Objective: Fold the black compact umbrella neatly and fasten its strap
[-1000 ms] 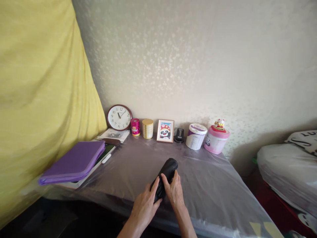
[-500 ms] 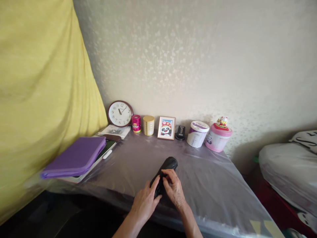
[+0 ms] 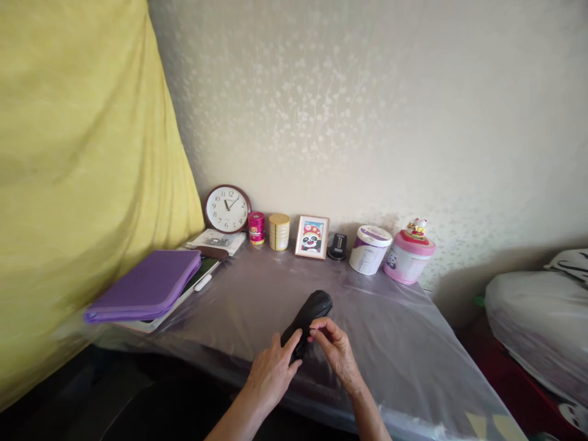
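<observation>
A black folded umbrella point(image 3: 307, 318) lies slantwise on the table, its far end pointing away and to the right. My left hand point(image 3: 274, 369) is closed around its near end, with the thumb and forefinger along the side, hiding that part. On the umbrella's right side, my right hand point(image 3: 337, 348) pinches with thumb and forefinger. What sits between those fingertips is too small to make out; the tips are right beside the black fabric.
Plastic film covers the table point(image 3: 390, 343). Along the wall stand a clock point(image 3: 228, 209), tins, a picture frame point(image 3: 312, 237), a stapler-like black object point(image 3: 337, 246) and two tubs. A purple folder point(image 3: 147, 285) lies left, by a yellow curtain point(image 3: 82, 153).
My right hand has drawn back from the top of the umbrella to its right side, the fingers now in a pinch. My left hand keeps its hold; the view has shifted slightly.
</observation>
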Demonstrator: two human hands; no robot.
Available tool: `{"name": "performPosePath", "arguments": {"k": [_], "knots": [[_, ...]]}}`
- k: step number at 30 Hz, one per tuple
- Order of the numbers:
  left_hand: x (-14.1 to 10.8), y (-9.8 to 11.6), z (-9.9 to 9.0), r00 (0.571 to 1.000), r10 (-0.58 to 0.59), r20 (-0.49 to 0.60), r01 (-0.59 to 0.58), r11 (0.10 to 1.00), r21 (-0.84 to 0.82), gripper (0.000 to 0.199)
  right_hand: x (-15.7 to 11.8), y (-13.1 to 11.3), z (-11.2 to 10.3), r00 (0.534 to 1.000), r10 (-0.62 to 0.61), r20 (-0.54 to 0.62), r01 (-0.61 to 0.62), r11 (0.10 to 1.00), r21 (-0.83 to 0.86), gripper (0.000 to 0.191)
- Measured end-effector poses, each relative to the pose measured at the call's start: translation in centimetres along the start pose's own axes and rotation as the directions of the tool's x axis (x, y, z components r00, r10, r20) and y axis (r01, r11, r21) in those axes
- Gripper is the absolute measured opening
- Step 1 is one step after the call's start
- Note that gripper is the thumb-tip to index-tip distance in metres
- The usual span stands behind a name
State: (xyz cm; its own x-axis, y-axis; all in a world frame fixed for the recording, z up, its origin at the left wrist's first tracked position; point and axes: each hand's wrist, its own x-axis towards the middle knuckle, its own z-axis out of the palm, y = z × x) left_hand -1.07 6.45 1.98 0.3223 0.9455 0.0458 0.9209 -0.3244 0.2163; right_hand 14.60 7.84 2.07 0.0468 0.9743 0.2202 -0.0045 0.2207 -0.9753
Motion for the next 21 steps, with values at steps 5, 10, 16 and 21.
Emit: {"name": "performPosePath", "arguments": {"k": [5,10,16,21], "knots": [[-0.1,0.2,-0.1,1.0,-0.027,0.013,0.027,1.0,-0.01,0.048,1.7,0.2,0.8,0.996,-0.001,0.085,0.009,0.996,-0.089,0.018],[-0.2,0.2,0.1,1.0,-0.008,0.016,0.008,1.0,-0.007,0.051,3.3,-0.1,1.2,0.985,-0.053,0.163,0.1,0.951,-0.294,0.013],[-0.4,-0.3,0.1,0.999,-0.038,0.035,0.041,0.994,-0.106,0.056,5.0,-0.3,1.9,0.977,-0.105,0.188,0.195,0.801,-0.566,0.013],[-1.5,-0.9,0.1,0.995,-0.056,0.083,0.068,0.987,-0.145,0.065,5.2,0.2,2.5,0.983,-0.134,0.122,0.179,0.807,-0.562,0.006]]}}
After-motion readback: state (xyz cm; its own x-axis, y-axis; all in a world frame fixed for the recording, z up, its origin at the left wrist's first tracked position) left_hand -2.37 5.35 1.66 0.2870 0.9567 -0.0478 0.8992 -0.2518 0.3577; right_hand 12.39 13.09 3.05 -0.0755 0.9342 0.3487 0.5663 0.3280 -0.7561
